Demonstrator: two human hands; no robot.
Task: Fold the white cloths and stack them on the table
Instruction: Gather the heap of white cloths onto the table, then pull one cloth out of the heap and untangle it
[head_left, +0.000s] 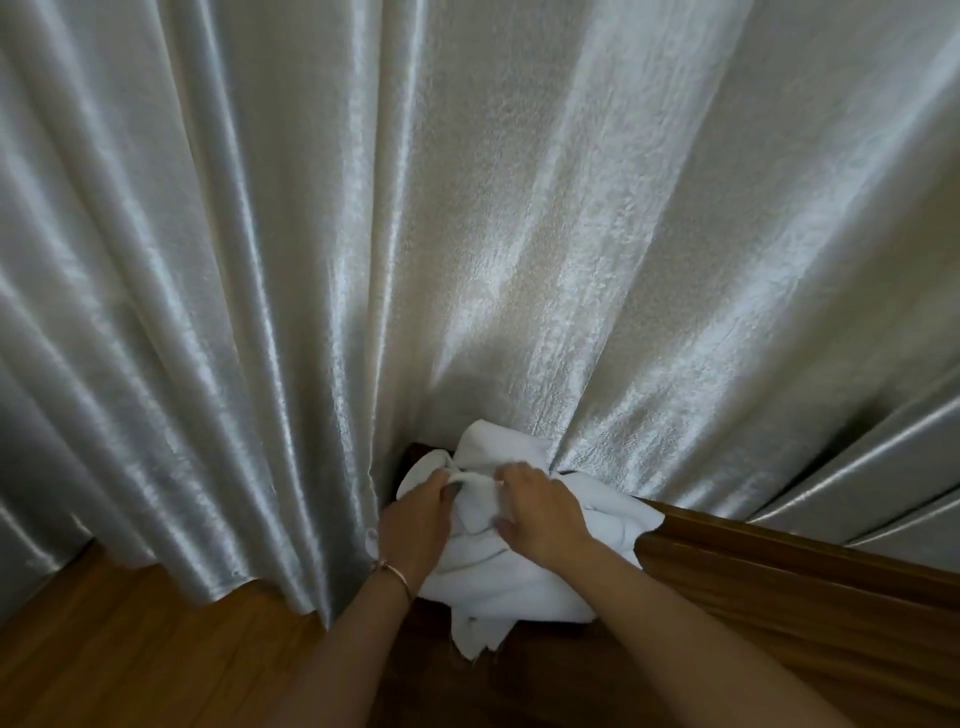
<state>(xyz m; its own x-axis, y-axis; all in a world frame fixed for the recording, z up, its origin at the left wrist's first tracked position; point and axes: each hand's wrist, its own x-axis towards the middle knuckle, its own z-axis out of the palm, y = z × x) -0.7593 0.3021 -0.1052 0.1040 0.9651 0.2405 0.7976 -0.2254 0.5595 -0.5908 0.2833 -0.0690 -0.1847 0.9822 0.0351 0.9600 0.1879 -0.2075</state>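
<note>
Head cam: I've got both hands on a heap of white cloths (511, 566), crumpled and unfolded, sitting on a dark wooden table (779, 582) right up against a silvery satin curtain (467, 208) that fills most of the view. Left hand (415, 525) has its fingers curled around a bunched edge at the top of the heap, thumb pinching a rolled ridge of fabric. Right hand (540, 512) is just beside it, fingers bent and gripping the same ridge from the other side; the fingertips dig into the cloth, so I can't see them fully. The two hands are near each other, not touching. Thin bracelet (395, 571) on the left wrist. I can't tell how many cloths are in the heap, since the layers run together. One corner of cloth hangs over the near edge of the table. The far part of the heap presses against the curtain folds. No box, basket or tray visible; the cloths lie straight on the wood. Wood-plank floor (130, 649) shows lower left, with the curtain hem reaching down to it.
</note>
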